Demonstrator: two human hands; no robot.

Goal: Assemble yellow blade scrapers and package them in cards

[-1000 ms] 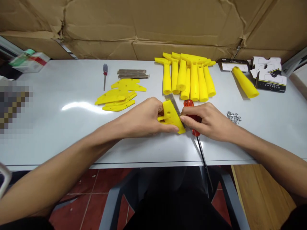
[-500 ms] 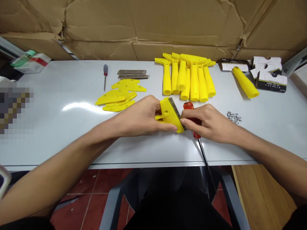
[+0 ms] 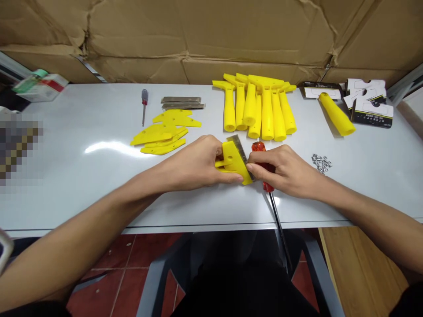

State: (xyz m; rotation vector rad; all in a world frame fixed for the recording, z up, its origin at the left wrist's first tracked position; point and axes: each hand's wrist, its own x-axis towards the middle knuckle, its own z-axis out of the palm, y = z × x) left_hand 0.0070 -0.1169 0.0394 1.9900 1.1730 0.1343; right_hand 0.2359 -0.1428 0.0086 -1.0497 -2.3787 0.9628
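Note:
My left hand (image 3: 203, 163) is closed around a yellow plastic scraper (image 3: 234, 165), its head tilted toward the right. Along the head's right side lies a thin metal blade (image 3: 237, 144), its upper end sticking out past the plastic. The thumb and forefinger of my right hand (image 3: 286, 171) pinch the blade's lower part. That same hand also keeps a large screwdriver (image 3: 259, 146) in its curled fingers, with the red handle up and the long shaft pointing down past the table edge. Right of it lies a small pile of metal fasteners (image 3: 320, 163).
Several yellow scraper handles (image 3: 267, 114) lie together at the back. Flat yellow plates (image 3: 157, 133), spare blades (image 3: 181, 103) and a small screwdriver (image 3: 144, 99) lie left. At right are one more yellow handle (image 3: 339, 116) and printed cards (image 3: 372, 113). Cardboard (image 3: 211, 35) stands behind.
The blade has slid up and outward against the yellow scraper head, so more of its upper end shows. Both hands keep their hold; the screwdriver shaft has swung slightly left.

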